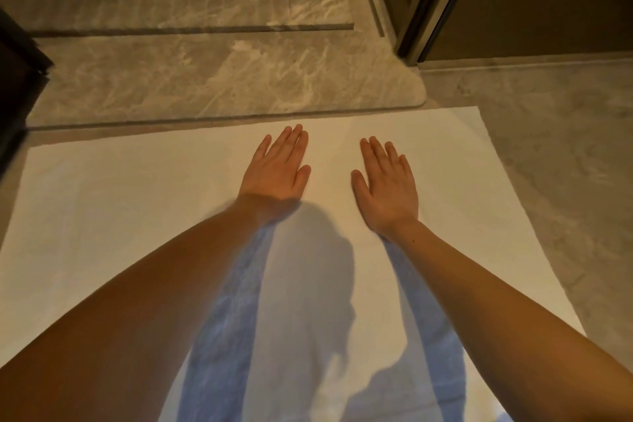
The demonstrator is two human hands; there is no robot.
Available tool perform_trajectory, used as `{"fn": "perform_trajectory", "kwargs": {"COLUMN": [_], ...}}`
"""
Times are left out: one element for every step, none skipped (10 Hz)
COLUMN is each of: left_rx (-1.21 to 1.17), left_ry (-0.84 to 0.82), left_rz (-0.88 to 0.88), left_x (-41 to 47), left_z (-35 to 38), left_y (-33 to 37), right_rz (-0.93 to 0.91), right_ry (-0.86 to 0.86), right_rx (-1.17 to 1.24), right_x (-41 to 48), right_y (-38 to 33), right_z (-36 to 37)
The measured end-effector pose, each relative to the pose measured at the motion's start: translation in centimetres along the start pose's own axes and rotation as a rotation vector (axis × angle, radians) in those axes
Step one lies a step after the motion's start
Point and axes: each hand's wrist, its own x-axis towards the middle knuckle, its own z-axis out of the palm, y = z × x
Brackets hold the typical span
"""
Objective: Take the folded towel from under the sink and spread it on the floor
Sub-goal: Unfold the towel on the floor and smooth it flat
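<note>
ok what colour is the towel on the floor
White, plain with no pattern; the towel shows best in the head view.

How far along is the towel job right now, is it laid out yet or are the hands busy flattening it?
Done: the white rectangular towel lies unfolded on the grey marble floor, its far edge along the raised marble step. In hand: the left hand and right hand press flat, palms down, near the towel's far middle, gripping nothing. Left: little; the visible corners look flat, though the near edge is out of view.
</note>
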Motion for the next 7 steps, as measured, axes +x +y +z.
{"fn": "perform_trajectory", "kwargs": {"left_rx": [-0.007,-0.002,0.011,0.013,0.011,0.005,0.001], "left_ry": [0.012,0.003,0.002,0.01,0.016,0.015,0.02], "left_rz": [0.001,0.009,0.012,0.015,0.021,0.021,0.025], "left_x": [-0.11,0.15,0.12,0.04,0.11,0.13,0.07], "left_z": [0.09,0.07,0.15,0.23,0.17,0.07,0.06], "left_y": [-0.05,-0.01,-0.05,-0.24,-0.21,-0.14,-0.11], "right_rz": [-0.01,0.01,0.018,0.017,0.019,0.012,0.002], "right_ry": [-0.004,-0.004,0.005,0.003,-0.004,-0.001,-0.008], "right_rx": [-0.024,-0.03,-0.032,-0.032,-0.034,-0.033,-0.037], "right_x": [-0.19,-0.37,-0.73,-0.76,-0.64,-0.41,-0.29], "right_y": [-0.03,-0.02,-0.29,-0.48,-0.38,-0.37,-0.38], "right_z": [-0.1,-0.14,-0.03,-0.03,-0.12,-0.07,-0.06]}}
